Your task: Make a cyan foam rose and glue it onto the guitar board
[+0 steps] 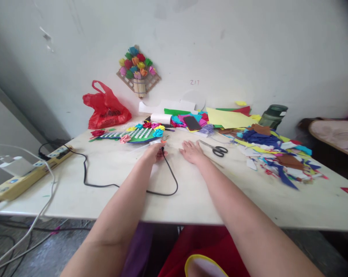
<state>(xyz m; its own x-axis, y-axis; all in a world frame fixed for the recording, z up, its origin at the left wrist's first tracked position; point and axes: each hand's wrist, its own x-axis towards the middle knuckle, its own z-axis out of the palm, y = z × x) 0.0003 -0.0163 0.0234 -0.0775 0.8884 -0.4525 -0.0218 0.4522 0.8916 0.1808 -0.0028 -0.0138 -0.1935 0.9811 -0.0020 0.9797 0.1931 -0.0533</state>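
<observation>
My left hand [156,152] is closed around a small corded tool that looks like a glue gun [155,142]; most of its body is hidden by the fingers. A black cord [174,175] leaves it and loops over the table. Just beyond that hand lies a green panel [136,134] with white strips and coloured paper flowers, among them a blue flower [158,132] and a pink flower [125,138]. My right hand [191,151] rests palm down on the tabletop, fingers spread, holding nothing. Close to its right are black-handled scissors [219,151].
A yellow power strip [32,175] runs along the left edge. Behind are a red plastic bag [107,107], a phone [192,123] on coloured paper, and a dark green bottle [273,116]. Paper scraps [277,154] cover the right side. A flower decoration [138,71] hangs on the wall.
</observation>
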